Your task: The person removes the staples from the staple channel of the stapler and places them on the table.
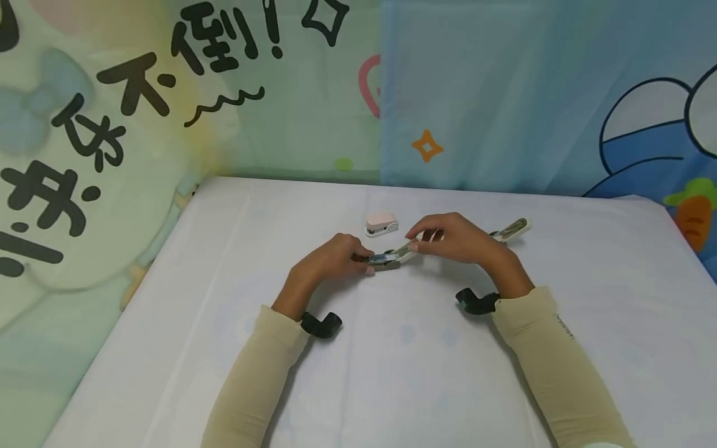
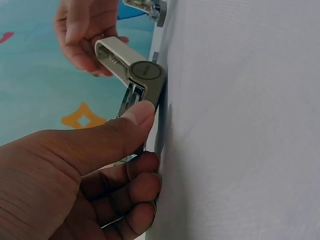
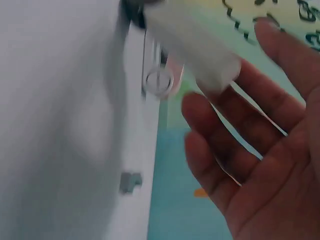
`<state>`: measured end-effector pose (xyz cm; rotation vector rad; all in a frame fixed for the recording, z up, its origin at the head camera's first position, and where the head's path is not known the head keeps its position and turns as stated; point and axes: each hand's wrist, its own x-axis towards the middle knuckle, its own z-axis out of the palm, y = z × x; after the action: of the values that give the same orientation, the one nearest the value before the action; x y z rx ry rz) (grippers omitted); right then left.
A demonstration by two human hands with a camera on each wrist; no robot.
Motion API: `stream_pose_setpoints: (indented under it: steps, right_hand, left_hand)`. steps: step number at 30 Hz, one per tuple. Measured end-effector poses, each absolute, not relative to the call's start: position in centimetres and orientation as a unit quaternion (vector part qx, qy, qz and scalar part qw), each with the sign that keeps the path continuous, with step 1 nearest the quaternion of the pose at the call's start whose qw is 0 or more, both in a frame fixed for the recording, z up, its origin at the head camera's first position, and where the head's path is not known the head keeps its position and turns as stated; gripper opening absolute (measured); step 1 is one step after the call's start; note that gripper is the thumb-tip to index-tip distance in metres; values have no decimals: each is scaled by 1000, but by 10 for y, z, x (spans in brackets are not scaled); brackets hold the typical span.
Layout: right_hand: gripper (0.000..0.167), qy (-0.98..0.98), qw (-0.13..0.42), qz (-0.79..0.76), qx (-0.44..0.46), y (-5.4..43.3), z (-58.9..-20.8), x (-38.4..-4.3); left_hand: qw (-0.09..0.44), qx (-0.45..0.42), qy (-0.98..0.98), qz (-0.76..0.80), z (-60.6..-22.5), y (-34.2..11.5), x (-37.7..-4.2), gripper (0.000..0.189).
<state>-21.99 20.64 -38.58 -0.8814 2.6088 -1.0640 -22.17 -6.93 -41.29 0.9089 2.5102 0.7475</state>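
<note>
My left hand [image 1: 336, 258] grips one end of a hinged-open stapler [image 1: 386, 260] with pale and grey-green parts. In the left wrist view the thumb presses on the metal channel of the stapler [image 2: 146, 71], and the fingers curl underneath. Its pale handle is swung up, hollow underside showing. My right hand [image 1: 456, 238] is at the free end of that handle. In the right wrist view the handle [image 3: 192, 42] is blurred and overlaps the loosely bent fingers [image 3: 200, 112]; the thumb stands away from it.
Behind the held stapler stands a small pink-and-white stapler [image 1: 381, 224]. Another pale stapler [image 1: 512, 230] lies beyond the right hand. A small grey piece [image 3: 131, 182] sits near the far table edge. White cloth covers the table [image 1: 414, 373]; a printed curtain [image 1: 476, 93] hangs behind it.
</note>
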Motion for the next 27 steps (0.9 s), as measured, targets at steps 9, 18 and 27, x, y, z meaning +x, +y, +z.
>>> stream_pose_setpoints:
  steps: [9, 18, 27]
  right_hand:
    - [10, 879, 103, -339, -318, 195, -386, -207]
    - [14, 892, 68, -296, -335, 220, -389, -191]
    - [25, 897, 31, -262, -354, 269, -383, -168]
  left_hand:
    - [163, 344, 882, 279, -416, -74, -223, 36]
    - [160, 398, 862, 269, -428, -50, -219, 32]
    - [177, 473, 825, 252, -422, 5, -216, 17]
